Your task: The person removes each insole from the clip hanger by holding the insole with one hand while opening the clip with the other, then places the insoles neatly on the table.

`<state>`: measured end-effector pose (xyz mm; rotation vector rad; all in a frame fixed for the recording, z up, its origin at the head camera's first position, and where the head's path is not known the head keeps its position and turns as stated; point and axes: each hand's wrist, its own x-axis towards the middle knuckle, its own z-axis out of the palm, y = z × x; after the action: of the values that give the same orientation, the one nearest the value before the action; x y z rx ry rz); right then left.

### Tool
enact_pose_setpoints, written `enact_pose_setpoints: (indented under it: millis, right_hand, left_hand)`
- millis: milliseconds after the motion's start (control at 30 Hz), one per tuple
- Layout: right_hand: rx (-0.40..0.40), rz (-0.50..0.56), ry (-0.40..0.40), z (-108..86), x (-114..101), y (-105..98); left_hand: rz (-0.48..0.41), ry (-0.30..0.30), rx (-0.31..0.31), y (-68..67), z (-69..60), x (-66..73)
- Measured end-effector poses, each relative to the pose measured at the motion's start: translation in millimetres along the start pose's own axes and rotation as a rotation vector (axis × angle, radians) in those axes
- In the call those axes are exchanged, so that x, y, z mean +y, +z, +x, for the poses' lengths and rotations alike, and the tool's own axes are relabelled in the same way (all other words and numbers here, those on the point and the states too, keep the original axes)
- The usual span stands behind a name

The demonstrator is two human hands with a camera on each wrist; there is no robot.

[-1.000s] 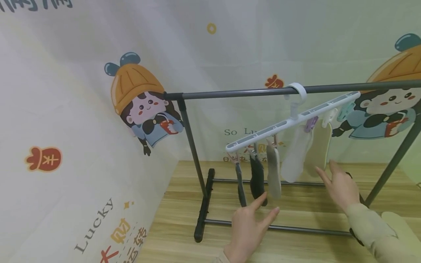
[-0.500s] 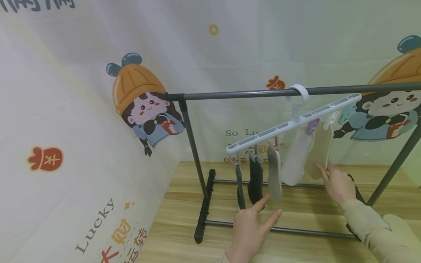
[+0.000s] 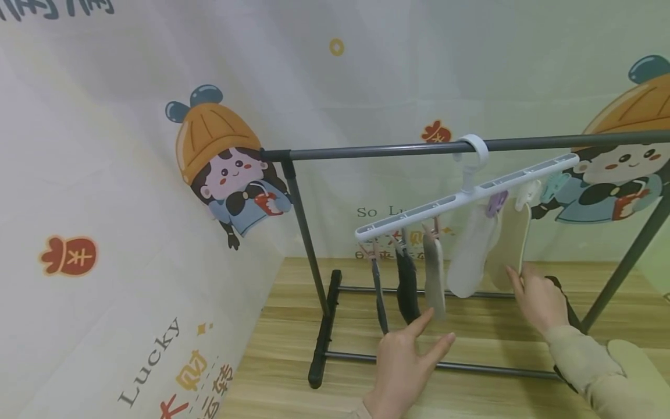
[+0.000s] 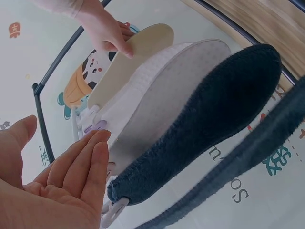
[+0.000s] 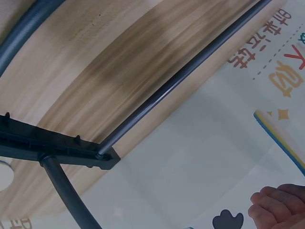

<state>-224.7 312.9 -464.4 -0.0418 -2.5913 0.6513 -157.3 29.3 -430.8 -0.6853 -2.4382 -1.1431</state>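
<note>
Several insoles hang from clips on a white hanger (image 3: 466, 196). My right hand (image 3: 541, 298) pinches the lower right edge of the beige insole (image 3: 510, 241), its thumb on the near face in the left wrist view. Only curled fingers of that hand (image 5: 279, 207) show in the right wrist view. Left of the beige insole hang a white insole (image 3: 467, 262), a grey one (image 3: 434, 276) and dark furry ones (image 4: 209, 119). My left hand (image 3: 400, 364) is held below the grey and dark insoles, fingers extended, holding nothing. In the left wrist view it (image 4: 62, 176) stands apart from them.
The hanger hooks over the top bar (image 3: 366, 151) of a dark metal rack. The rack's feet (image 3: 325, 329) and lower rails (image 3: 492, 368) stand on a wood-patterned surface (image 3: 282, 326). Printed cloth hangs behind. A teal clip (image 3: 555, 186) hangs at the hanger's right end.
My right hand has moved in slightly, closing thumb and fingers on the beige insole's lower edge. My left hand has shifted a little to the right. The hanger has turned slightly.
</note>
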Motion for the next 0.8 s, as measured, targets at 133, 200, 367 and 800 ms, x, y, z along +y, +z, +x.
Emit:
enact_pose_setpoints:
  millis: [133,200,367,800]
  right_hand:
    - [0.023,0.008,-0.018,-5.3,1,1]
    - [0.037,0.014,-0.027,-8.7,2,2]
    - [0.066,0.011,-0.052,-17.7,3,1]
    - [0.107,-0.079,-0.093,-40.9,0,-3]
  left_hand:
    - [0.006,0.007,0.016,2.2,2.1,2.7]
    - [0.001,0.003,0.018,3.4,3.5,4.2]
    - [-0.01,0.012,-0.003,7.2,7.9,9.8]
    - [0.055,0.149,0.025,25.8,29.2,21.7]
